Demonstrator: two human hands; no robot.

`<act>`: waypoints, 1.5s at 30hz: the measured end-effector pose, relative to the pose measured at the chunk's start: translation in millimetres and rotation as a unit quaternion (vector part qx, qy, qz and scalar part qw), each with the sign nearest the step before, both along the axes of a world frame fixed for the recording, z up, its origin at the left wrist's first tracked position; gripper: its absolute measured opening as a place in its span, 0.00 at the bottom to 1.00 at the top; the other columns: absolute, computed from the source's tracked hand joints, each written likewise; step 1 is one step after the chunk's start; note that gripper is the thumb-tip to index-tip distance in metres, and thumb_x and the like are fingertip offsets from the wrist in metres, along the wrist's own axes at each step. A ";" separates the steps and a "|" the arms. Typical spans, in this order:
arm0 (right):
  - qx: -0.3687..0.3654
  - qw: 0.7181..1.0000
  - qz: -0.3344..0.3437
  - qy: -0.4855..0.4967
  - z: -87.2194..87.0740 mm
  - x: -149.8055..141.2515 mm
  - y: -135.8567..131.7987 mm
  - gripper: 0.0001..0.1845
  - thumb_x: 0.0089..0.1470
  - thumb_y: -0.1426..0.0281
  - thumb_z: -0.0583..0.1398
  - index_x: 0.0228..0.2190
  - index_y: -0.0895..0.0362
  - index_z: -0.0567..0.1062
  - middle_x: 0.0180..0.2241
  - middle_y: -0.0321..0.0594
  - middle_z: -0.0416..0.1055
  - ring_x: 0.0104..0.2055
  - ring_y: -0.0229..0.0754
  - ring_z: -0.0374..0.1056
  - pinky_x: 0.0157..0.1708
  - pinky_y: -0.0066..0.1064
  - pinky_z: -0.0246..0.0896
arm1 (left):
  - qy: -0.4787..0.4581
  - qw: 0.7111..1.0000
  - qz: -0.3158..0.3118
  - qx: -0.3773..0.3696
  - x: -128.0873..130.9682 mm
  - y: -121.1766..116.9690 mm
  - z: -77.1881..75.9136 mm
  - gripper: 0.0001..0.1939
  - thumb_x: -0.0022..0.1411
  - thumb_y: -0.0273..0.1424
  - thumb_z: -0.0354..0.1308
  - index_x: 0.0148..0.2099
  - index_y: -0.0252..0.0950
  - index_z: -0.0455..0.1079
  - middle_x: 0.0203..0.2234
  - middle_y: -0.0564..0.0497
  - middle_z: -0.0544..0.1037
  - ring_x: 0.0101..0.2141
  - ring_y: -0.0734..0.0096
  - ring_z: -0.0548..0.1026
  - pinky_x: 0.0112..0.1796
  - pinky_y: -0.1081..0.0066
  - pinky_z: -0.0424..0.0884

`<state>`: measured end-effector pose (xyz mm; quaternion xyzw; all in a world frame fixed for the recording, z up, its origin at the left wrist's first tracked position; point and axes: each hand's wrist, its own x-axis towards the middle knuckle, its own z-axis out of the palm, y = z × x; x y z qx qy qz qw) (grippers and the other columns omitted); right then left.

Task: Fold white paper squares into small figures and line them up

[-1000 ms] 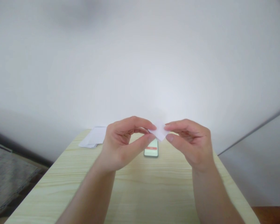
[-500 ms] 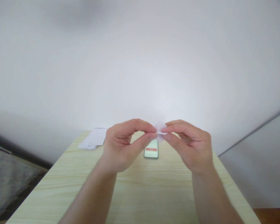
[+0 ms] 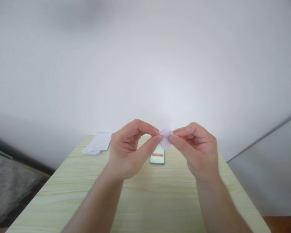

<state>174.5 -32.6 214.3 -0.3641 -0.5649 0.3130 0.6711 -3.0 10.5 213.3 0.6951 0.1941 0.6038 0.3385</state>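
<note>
A small folded piece of white paper (image 3: 166,142) is held up between both hands, above the table. My left hand (image 3: 128,150) pinches its left side between thumb and index finger. On the other side, my right hand (image 3: 199,150) grips the paper's right edge with thumb and fingertips. Creases and a raised flap show at the top of the paper. Behind and below it lies a phone (image 3: 157,158) with a lit screen and a red bar, its upper part covered by the paper and my left thumb.
Several white sheets (image 3: 102,141) lie in a loose stack at the table's back left. The pale wood table (image 3: 157,200) meets a white wall (image 3: 145,64) at the back. Grey fabric (image 3: 9,187) shows beyond the table's left edge.
The paper has turned from a flat diamond, through a nearly edge-on view, to a shape with a raised flap. Both hands have shifted their fingertips slightly and still pinch it.
</note>
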 end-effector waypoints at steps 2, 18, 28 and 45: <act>0.013 1.000 -0.003 0.021 -2.6 -2.2 1.1 0.07 0.54 0.70 0.71 0.31 0.53 0.77 0.33 0.36 0.81 0.33 0.39 0.76 0.33 0.30 0.73 | -0.007 1.000 0.000 0.000 1.9 -0.8 -0.3 0.06 0.60 0.25 0.68 0.39 0.36 0.75 0.32 0.48 0.81 0.32 0.70 0.78 0.34 0.68 0.76; 0.008 0.999 0.051 0.012 -1.6 4.0 5.8 0.05 0.58 0.70 0.68 0.37 0.52 0.78 0.34 0.37 0.82 0.37 0.43 0.80 0.39 0.38 0.78 | -0.029 0.998 0.048 -0.006 4.3 3.4 -6.0 0.10 0.59 0.31 0.70 0.41 0.38 0.74 0.33 0.48 0.80 0.35 0.65 0.80 0.36 0.65 0.79; -0.022 0.999 0.044 -0.009 5.2 9.7 1.8 0.05 0.53 0.73 0.71 0.33 0.53 0.81 0.34 0.38 0.82 0.35 0.41 0.77 0.37 0.35 0.76 | -0.021 1.000 0.015 0.005 0.5 2.5 -3.3 0.06 0.60 0.27 0.69 0.40 0.37 0.78 0.35 0.47 0.82 0.35 0.66 0.79 0.35 0.65 0.77; 0.027 0.996 0.057 -0.058 5.9 14.6 0.8 0.06 0.53 0.75 0.70 0.33 0.51 0.83 0.37 0.39 0.82 0.37 0.42 0.77 0.34 0.34 0.76 | 0.070 0.993 -0.065 0.066 -5.0 1.5 5.6 0.10 0.60 0.21 0.66 0.42 0.40 0.81 0.36 0.46 0.83 0.36 0.65 0.79 0.39 0.64 0.77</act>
